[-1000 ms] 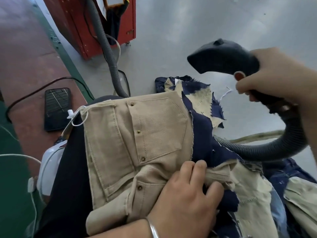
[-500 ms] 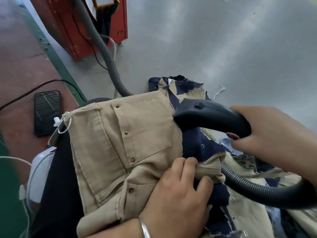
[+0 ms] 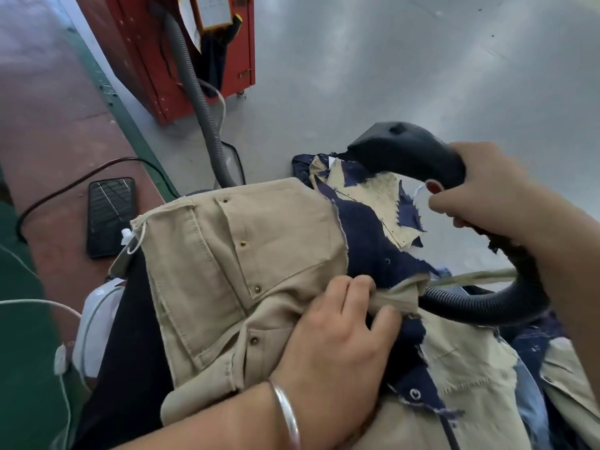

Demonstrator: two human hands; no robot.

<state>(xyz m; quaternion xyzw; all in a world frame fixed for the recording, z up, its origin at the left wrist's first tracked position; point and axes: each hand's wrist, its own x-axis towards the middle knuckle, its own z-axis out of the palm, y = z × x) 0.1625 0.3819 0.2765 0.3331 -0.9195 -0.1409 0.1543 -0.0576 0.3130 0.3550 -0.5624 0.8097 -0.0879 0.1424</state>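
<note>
Nearest, the left hand [image 3: 337,339] rests on the beige trousers [image 3: 246,261] across the person's lap, at the near edge of the grey worktop [image 3: 389,60]. Its curled fingers pinch a fold of the cloth. The pocket seams run away towards the far left. Farther right, the right hand [image 3: 487,190] is wrapped firmly around the black nozzle [image 3: 406,151], which is raised over the navy and beige pile [image 3: 367,190]. The pinched fold lies below and to the left of the nozzle, so the nozzle probably has to descend that way.

- Soft, even light falls over my work; shadows are faint.
- Pale sheen streaks the grey surface [image 3: 389,76].
- The edges bend outward; my right hand [image 3: 493,190] looks slightly soft.
</note>
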